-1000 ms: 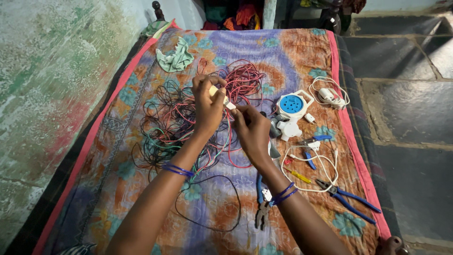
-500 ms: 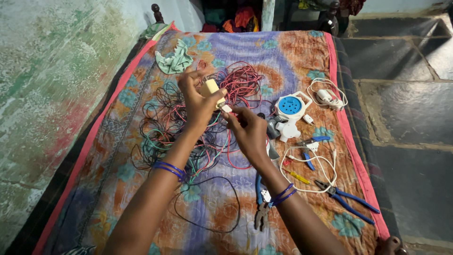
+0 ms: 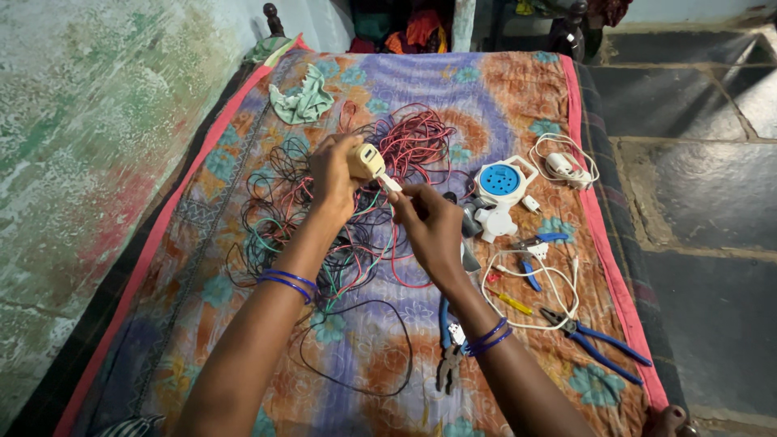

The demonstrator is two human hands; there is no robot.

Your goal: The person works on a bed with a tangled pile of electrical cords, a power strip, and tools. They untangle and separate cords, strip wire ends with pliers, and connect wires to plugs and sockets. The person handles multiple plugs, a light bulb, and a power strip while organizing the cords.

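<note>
Left hand (image 3: 332,174) grip pinching cream plug (image 3: 366,161), right hand (image 3: 433,226) grip pinching its wire (image 3: 390,183), above tangled wires (image 3: 324,218) on bed (image 3: 502,89)

A home: a bed under a floral bedspread (image 3: 486,89) beside a weathered painted wall (image 3: 89,146) and stone floor (image 3: 696,186).

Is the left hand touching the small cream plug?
Touching. The head view shows the left hand with its fingers wrapped around the cream plug, no gap between them.
</note>
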